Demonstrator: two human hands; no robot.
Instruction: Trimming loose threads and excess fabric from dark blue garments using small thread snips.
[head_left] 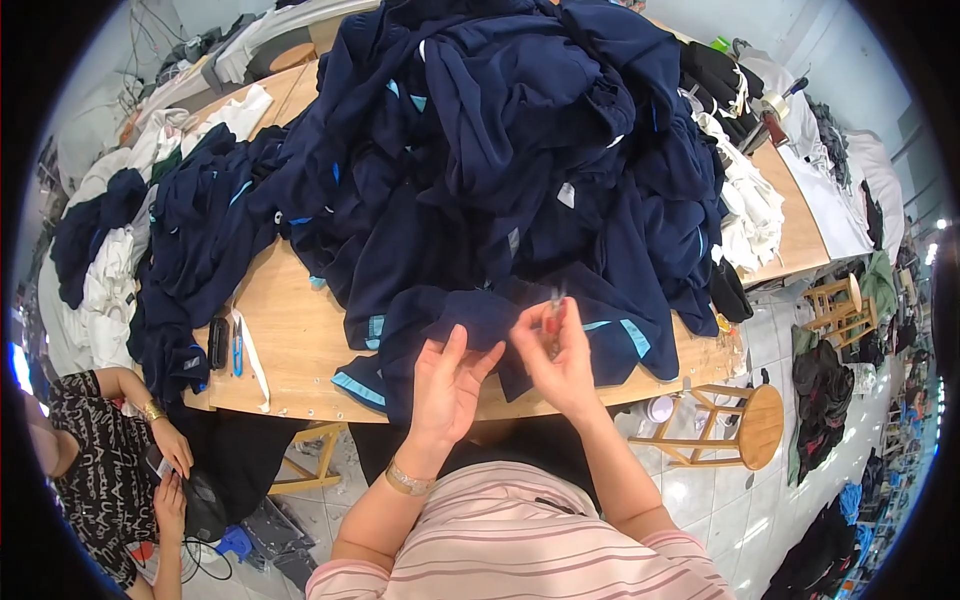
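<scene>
Lying by the near edge of the bench point(300, 350), the navy garment point(430, 312) spreads just ahead of the left hand point(442, 392), thumb and fingers parted there; its long axis is lost in folds. Just as near, the right hand point(562, 372) pinches a small red-and-clear tool point(553, 322), roughly upright, blurred.

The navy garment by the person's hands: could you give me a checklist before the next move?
1. Small red tool secured: ok, in the right hand.
2. Left hand gripping the navy garment: cannot tell; fingers are near its edge.
3. Left fingers away from the red tool: ok, apart.
4. Blue tool set aside: ok, on the table.
5. Space beyond the garment: not ok, crowded by a navy pile.
</scene>
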